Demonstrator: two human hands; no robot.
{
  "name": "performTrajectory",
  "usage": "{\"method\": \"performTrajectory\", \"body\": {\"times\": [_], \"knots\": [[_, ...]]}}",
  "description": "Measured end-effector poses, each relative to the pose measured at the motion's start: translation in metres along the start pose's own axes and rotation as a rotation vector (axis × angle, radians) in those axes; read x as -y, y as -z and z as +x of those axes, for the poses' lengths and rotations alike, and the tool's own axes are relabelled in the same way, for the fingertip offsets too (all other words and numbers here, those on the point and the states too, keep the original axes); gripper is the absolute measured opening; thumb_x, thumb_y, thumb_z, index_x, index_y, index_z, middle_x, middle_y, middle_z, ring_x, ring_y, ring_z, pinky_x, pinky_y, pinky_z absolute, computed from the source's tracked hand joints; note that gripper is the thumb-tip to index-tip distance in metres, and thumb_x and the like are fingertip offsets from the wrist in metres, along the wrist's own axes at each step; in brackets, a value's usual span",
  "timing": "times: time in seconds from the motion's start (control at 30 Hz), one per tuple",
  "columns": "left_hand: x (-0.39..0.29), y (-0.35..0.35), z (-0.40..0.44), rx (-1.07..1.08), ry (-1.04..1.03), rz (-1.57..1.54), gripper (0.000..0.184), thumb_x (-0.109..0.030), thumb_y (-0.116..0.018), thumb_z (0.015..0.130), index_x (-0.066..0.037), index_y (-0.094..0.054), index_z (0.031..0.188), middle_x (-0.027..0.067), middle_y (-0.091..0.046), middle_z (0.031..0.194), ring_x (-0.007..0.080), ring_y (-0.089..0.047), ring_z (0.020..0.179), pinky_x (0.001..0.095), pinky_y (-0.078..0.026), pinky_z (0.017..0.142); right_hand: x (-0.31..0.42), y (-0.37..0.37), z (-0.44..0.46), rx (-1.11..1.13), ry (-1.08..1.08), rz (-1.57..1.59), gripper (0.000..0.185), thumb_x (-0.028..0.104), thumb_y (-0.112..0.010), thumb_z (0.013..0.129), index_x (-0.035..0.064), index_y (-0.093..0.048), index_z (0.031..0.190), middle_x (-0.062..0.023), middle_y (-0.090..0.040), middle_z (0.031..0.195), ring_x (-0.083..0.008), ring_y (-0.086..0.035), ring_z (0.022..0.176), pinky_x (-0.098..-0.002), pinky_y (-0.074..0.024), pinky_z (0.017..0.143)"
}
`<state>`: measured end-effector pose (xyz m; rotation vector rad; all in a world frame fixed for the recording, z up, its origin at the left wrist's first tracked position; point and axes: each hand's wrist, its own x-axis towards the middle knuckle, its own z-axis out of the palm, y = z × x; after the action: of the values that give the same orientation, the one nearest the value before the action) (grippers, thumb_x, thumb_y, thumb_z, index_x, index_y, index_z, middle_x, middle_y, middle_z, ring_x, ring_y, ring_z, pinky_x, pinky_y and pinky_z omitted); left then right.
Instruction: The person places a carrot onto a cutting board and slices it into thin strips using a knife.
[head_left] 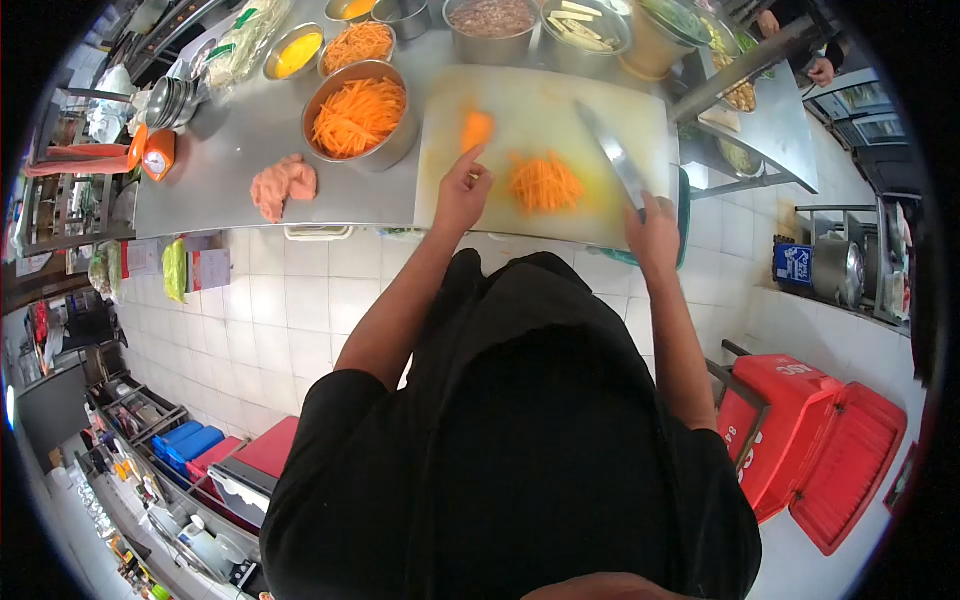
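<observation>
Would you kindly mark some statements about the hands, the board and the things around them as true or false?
1. The right hand holds the knife. True.
2. The left hand holds a second knife. False: it has no knife and is beside a piece of carrot.
3. A pile of carrot strips lies on the cutting board. True.
4. The crumpled pink cloth lies on the cutting board. False: it lies on the metal table, left of the board.
5. The red cooler has its lid shut. False: the lid hangs open.
</observation>
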<state>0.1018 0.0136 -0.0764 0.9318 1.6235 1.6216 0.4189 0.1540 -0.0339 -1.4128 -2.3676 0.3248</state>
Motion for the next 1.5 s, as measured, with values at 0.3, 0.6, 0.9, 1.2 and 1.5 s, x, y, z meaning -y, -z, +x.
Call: {"method": "performTrajectory", "body": {"times": [0.3,0.6,0.9,1.2,1.5], "knots": [[-0.008,0.027,0.001,0.038,0.170,-0.042,0.049,-0.006,-0.069,0.095,-0.002,-0.057,0.143,-0.0011,-0.061,0.081,0.0045,-0.054,0.071,0.0218,-0.047,0.068,0.142,-0.038,0.041,0.392,-0.170,-0.046,0.086,0.067,-0.065,0.087,0.0146,-0.043,0.151,-0.0302,-0.053,0.136,-0.0462,-0.060,0.119,-0.0546,-0.0528,0.096],[0.009,0.071,0.003,0.047,0.194,-0.107,0.047,-0.008,-0.070,0.095,-0.002,-0.060,0.140,-0.0009,-0.063,0.081,0.0054,-0.056,0.073,0.0233,-0.048,0.069,0.163,-0.084,0.047,0.401,-0.084,-0.219,0.059,0.044,-0.065,0.090,0.0131,-0.052,0.139,-0.0235,-0.051,0.133,-0.0449,-0.063,0.111,-0.0542,-0.0559,0.091],[0.022,0.099,0.000,0.133,0.236,-0.136,0.046,-0.009,-0.068,0.096,-0.005,-0.060,0.141,-0.0026,-0.064,0.085,0.0045,-0.057,0.076,0.0229,-0.048,0.071,0.081,-0.107,0.061,0.113,-0.180,0.250,0.033,0.021,-0.065,0.091,0.0073,-0.061,0.120,-0.0178,-0.069,0.097,-0.0305,-0.070,0.086,-0.0464,-0.0571,0.073],[-0.003,0.120,-0.006,0.066,0.187,-0.126,0.045,-0.007,-0.067,0.097,-0.004,-0.060,0.141,-0.0028,-0.061,0.086,0.0050,-0.057,0.077,0.0229,-0.048,0.071,0.175,-0.004,0.089,0.201,-0.462,1.188,0.020,0.007,-0.061,0.097,0.0087,-0.059,0.117,-0.0026,-0.063,0.096,-0.0121,-0.061,0.071,-0.0254,-0.0471,0.050],[-0.035,0.135,-0.007,-0.023,0.192,-0.316,0.046,-0.004,-0.065,0.098,0.000,-0.055,0.143,-0.0043,-0.056,0.087,0.0044,-0.054,0.077,0.0216,-0.046,0.072,0.352,0.016,0.170,0.381,0.124,1.118,0.032,0.008,-0.069,0.093,0.0083,-0.061,0.124,-0.0044,-0.067,0.103,-0.0125,-0.067,0.085,-0.0281,-0.0537,0.067]]}}
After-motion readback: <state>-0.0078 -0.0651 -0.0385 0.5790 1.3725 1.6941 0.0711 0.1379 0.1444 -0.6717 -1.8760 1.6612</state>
